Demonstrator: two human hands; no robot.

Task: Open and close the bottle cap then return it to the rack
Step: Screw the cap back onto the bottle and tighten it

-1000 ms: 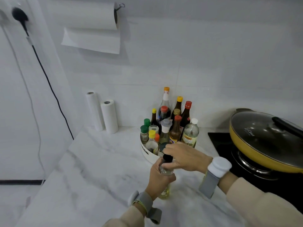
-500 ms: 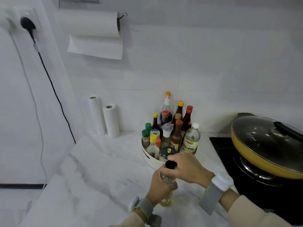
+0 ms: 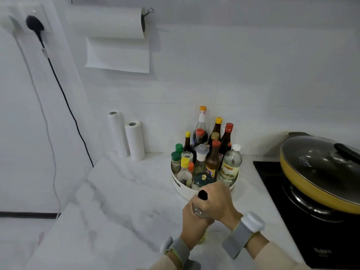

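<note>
A clear bottle (image 3: 197, 211) with yellowish liquid stands on the marble counter, just in front of the white round rack (image 3: 185, 189). My left hand (image 3: 194, 223) is wrapped around the bottle's body. My right hand (image 3: 216, 201) grips the top of the bottle, fingers curled around the neck at its black cap (image 3: 202, 194). Most of the bottle is hidden by both hands. The rack holds several sauce and spice bottles.
A yellow pan with a glass lid (image 3: 321, 166) sits on the black stove (image 3: 303, 215) at the right. Two paper rolls (image 3: 134, 141) stand by the back wall. A black cable (image 3: 66, 102) hangs down the left wall. The counter's edge (image 3: 64, 209) runs along the left.
The view has tilted up a little, so everything sits lower in the frame. My right hand has shifted on the black cap, which now shows more to the left of my fingers.
</note>
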